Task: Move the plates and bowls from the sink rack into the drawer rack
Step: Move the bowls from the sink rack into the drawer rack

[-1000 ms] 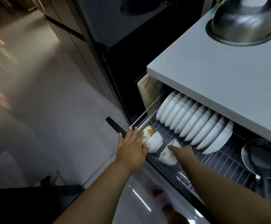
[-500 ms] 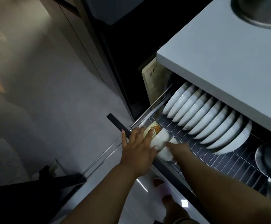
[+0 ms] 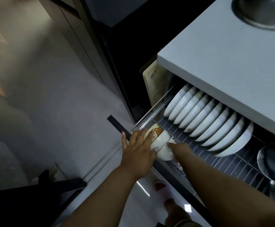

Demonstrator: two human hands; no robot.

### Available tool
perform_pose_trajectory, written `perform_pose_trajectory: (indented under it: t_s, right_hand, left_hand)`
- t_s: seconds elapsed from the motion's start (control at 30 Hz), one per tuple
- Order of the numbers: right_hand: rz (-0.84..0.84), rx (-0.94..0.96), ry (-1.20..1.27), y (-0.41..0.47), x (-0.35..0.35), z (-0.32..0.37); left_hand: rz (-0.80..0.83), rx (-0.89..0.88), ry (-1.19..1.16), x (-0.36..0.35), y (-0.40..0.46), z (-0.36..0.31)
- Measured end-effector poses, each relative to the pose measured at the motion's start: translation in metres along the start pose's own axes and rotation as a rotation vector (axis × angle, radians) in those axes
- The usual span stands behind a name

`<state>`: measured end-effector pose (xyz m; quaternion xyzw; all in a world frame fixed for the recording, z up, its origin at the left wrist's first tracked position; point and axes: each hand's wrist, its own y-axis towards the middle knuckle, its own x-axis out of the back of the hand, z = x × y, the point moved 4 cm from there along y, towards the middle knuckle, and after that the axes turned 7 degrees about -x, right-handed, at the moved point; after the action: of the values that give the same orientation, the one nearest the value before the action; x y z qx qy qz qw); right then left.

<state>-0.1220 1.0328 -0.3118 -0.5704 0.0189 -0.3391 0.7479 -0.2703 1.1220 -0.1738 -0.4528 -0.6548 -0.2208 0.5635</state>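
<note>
The wire drawer rack (image 3: pixel 215 158) is pulled out below the counter. Several white plates (image 3: pixel 212 123) stand on edge in a row along its back. At the rack's front left corner lie a bowl with a bear print (image 3: pixel 156 131) and white bowls (image 3: pixel 165 152), on their sides. My left hand (image 3: pixel 139 149) rests over the bear bowl, fingers spread and thumb against a white bowl. My right hand (image 3: pixel 180 149) reaches in from the right and holds a white bowl; its fingers are mostly hidden behind the bowl.
The grey countertop (image 3: pixel 223 63) overhangs the back of the drawer, with a steel basin (image 3: pixel 263 12) at the top right. A wooden cutting board (image 3: pixel 153 86) stands at the drawer's left end. A dark metal pan (image 3: pixel 274 161) lies at the rack's right. The drawer front (image 3: pixel 117 123) juts over the floor.
The view has swung lower and closer. Both hands have pushed the bowls together at the front left corner; the right hand's bowl now touches the bear bowl.
</note>
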Motion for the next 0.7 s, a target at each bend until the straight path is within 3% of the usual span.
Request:
perform_pose_trajectory:
  t_s: [0.27,0.43,0.7]
  right_hand:
    - [0.038,0.191,0.026,-0.049,0.052,-0.001]
    - [0.004,0.271,0.094,-0.087,0.093,-0.020]
    - [-0.180,0.415,0.284,-0.171,0.174,-0.088]
  left_hand:
    - [0.073,0.097,0.010,0.008,-0.002,-0.010]
    - [0.094,0.125,-0.124,0.009,-0.013,-0.043]
    - [-0.016,-0.017,-0.215,0.021,-0.066,-0.132]
